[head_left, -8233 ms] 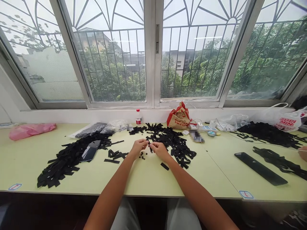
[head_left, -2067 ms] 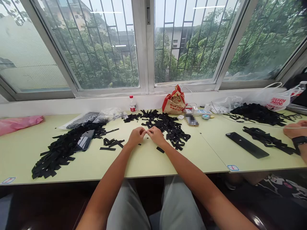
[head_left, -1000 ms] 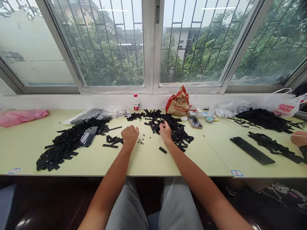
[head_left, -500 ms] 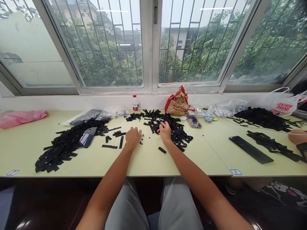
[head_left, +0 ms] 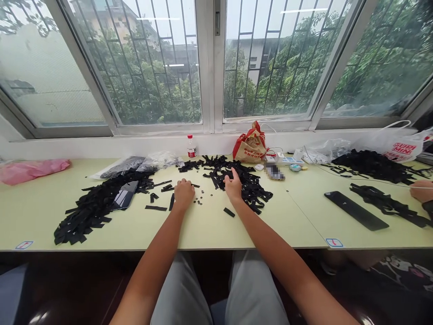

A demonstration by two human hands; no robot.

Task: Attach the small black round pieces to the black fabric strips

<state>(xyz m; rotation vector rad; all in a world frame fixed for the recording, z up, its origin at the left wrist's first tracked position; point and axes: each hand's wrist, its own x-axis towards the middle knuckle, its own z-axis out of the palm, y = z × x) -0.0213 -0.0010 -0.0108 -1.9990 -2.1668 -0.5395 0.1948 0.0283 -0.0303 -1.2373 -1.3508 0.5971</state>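
My left hand (head_left: 184,194) is closed on the table with its knuckles up. A short black fabric strip (head_left: 195,186) sticks out from beside its fingers; the fingertips themselves are hidden. To the right of it my right hand (head_left: 233,187) hovers at the edge of a loose pile of black strips (head_left: 252,183). Its index finger points away from me, its thumb stands apart, and I see nothing between them. Small dark rings (head_left: 199,201) lie scattered between the hands. One single strip (head_left: 229,212) rests below my right hand, and several others (head_left: 155,208) left of my left hand.
A long heap of black strips (head_left: 91,207) with a dark flat packet (head_left: 126,195) covers the left. Behind stand a red-capped bottle (head_left: 191,146) and a paper bag (head_left: 250,146). At right are a black slab (head_left: 355,211), more strips (head_left: 389,205) and another person's hand (head_left: 421,192).
My left hand has moved slightly left, uncovering more small rings and the end of a strip. My right hand's index finger has straightened away from the thumb.
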